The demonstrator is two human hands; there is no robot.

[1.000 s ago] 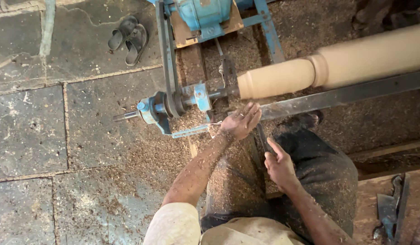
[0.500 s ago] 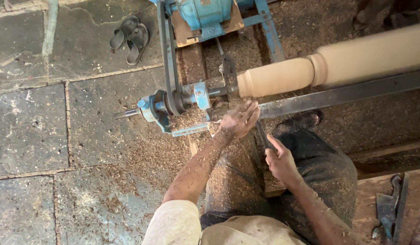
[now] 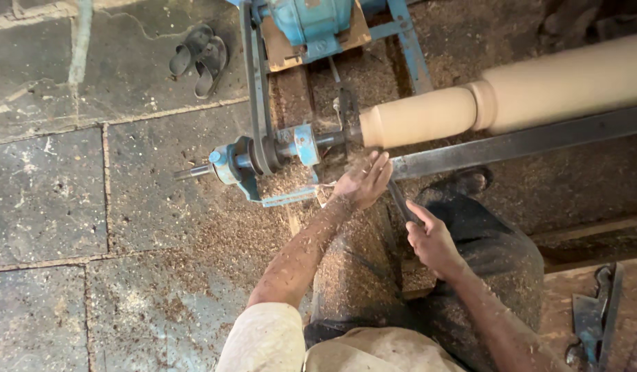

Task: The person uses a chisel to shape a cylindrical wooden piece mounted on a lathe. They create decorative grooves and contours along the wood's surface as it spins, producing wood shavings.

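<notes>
Centre frame: right hand (image 3: 434,241) clamped on dark chisel (image 3: 400,200), left hand (image 3: 363,180) fingers spread, steadying its tip; judged best pressed firmly to steel rest bar (image 3: 525,143) below wooden workpiece (image 3: 511,96).

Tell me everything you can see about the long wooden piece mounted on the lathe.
The wooden piece is a long, pale, round column lying almost level across the upper right. Its left end is a narrower cylinder, stepping up through a small ridge to a thicker shaft that runs out of frame. The surface looks smooth and bare. Its left end meets the lathe spindle. A dark metal rest bar runs just below it. The left hand is close beneath the narrow end.
</notes>
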